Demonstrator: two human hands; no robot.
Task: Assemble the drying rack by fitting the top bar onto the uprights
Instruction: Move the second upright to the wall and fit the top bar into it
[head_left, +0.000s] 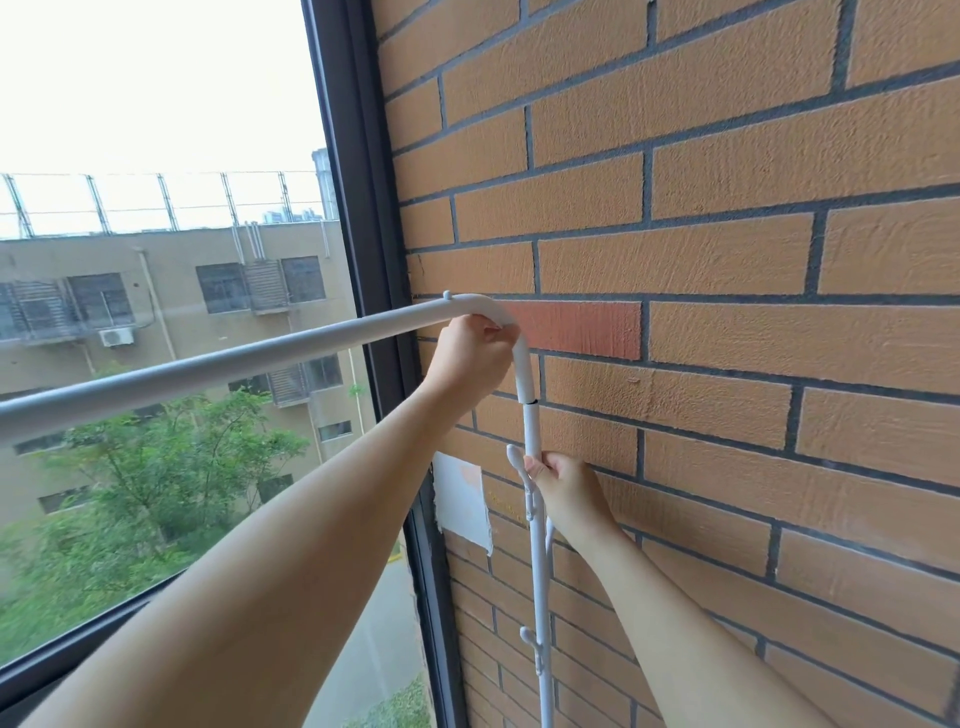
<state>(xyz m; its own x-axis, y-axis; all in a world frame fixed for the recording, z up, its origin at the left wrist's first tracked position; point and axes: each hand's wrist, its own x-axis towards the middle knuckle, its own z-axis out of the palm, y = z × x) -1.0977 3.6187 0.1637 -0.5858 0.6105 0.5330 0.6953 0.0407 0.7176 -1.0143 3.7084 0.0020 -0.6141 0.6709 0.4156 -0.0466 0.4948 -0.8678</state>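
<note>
Left hand of mine is curled tight around the bend of the long white metal top bar, right where it curves downward. Its short down-turned end sits over the thin white metal upright, a dark seam showing at the joint. My right hand grips that upright just below the joint, fingers closed round it beside a small white hook. Close behind stands the orange brick wall; left of it, the dark window frame.
</note>
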